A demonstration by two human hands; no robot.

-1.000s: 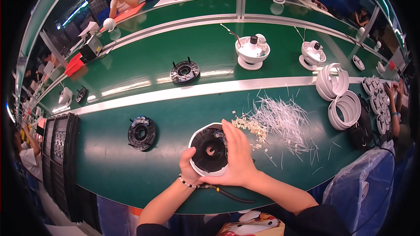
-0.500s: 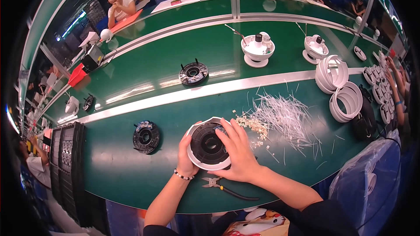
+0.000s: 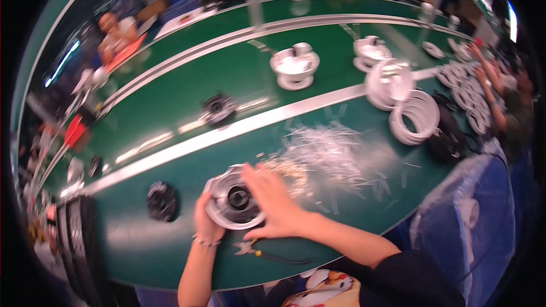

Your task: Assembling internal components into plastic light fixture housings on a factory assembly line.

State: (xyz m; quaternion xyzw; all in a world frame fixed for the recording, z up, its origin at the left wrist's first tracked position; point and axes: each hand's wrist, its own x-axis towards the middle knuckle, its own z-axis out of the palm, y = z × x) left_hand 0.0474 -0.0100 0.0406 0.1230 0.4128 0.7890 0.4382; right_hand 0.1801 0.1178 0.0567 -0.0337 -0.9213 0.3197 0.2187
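My left hand [image 3: 209, 219] wraps round the left side of a white ring-shaped housing [image 3: 219, 216] with a black round disc part [image 3: 239, 198] seated inside. On its right side my right hand [image 3: 273, 202] holds the same housing, fingers over the upper rim and thumb at the lower edge. Both hands keep it just above the green bench. Motion blurs the picture, so the disc's small parts cannot be made out. Side cutters [image 3: 267, 252] with dark handles lie just below the hands. Left of them rests another black disc part [image 3: 162, 200].
Loose white strips [image 3: 327, 150] and small cream connectors [image 3: 287, 173] lie right of my hands. White rings [image 3: 414, 118] stack farther right. Beyond a metal rail, a green belt [image 3: 170, 113] carries white bowl-shaped units [image 3: 294, 68]. Black trays [image 3: 77, 244] stand at left. Co-workers sit around.
My view has swung to the right, shifting the scene leftward and blurring it. Both hands still hold the white housing, and the black disc inside now shows at a slightly different angle.
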